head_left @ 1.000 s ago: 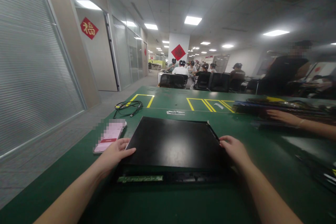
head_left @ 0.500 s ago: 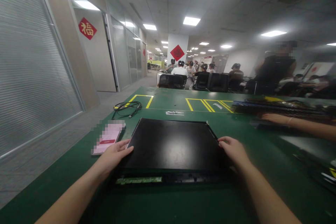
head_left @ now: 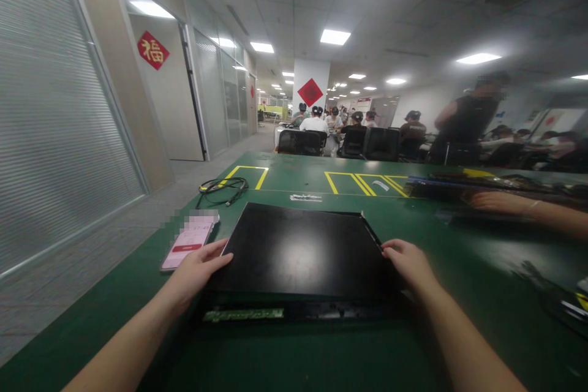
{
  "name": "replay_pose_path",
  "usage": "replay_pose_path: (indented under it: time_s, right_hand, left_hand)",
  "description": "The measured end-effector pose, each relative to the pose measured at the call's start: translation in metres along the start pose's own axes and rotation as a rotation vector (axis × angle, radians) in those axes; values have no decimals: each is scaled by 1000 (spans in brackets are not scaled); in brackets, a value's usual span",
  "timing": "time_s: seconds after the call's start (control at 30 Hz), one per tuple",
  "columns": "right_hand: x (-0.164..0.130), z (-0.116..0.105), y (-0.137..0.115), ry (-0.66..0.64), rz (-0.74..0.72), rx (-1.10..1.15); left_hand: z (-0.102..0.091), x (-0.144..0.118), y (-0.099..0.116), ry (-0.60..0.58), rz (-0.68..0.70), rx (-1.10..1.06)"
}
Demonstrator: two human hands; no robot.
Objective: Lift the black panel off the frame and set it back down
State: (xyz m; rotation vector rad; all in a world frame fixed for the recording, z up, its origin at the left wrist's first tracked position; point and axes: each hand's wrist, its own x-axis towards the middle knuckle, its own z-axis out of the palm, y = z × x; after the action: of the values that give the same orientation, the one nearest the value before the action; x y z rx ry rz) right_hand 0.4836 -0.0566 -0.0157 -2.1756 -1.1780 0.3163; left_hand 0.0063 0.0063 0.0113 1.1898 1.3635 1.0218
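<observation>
Panel (head_left: 298, 251) looks thin, stiff and probably fragile; its side edges suit holding best. Left hand (head_left: 197, 272) grasps the left edge; right hand (head_left: 408, 262) pinches along the right.

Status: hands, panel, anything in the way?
Left hand holding black panel at left edge. Right hand at right edge, grip unclear. Phone near left hand, apart from panel.

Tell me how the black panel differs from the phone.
Size: the panel is much larger than the phone.
Look: the panel is plain black with a pale sheen in the middle, while the phone shows a pinkish screen with a red bar.
Pose: the panel has the left hand and right hand at its sides; the phone lies on the table.
Both are flat and roughly rectangular.
</observation>
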Motion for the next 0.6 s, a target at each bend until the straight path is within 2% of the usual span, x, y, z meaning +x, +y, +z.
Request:
replay_pose_path:
  time_s: [0.07,0.23,0.4,0.6]
  right_hand:
    - [0,0,1,9,-18,-8]
    - [2,1,3,14,-15,-20]
    - [2,0,1,15,0,-14]
    - [1,-2,-3,31,1,-16]
  left_hand:
    - [-2,1,1,0,7,46]
    - [1,-1,5,110,82,240]
    - [1,1,4,93,184,366]
    - [-1,10,-5,97,194,504]
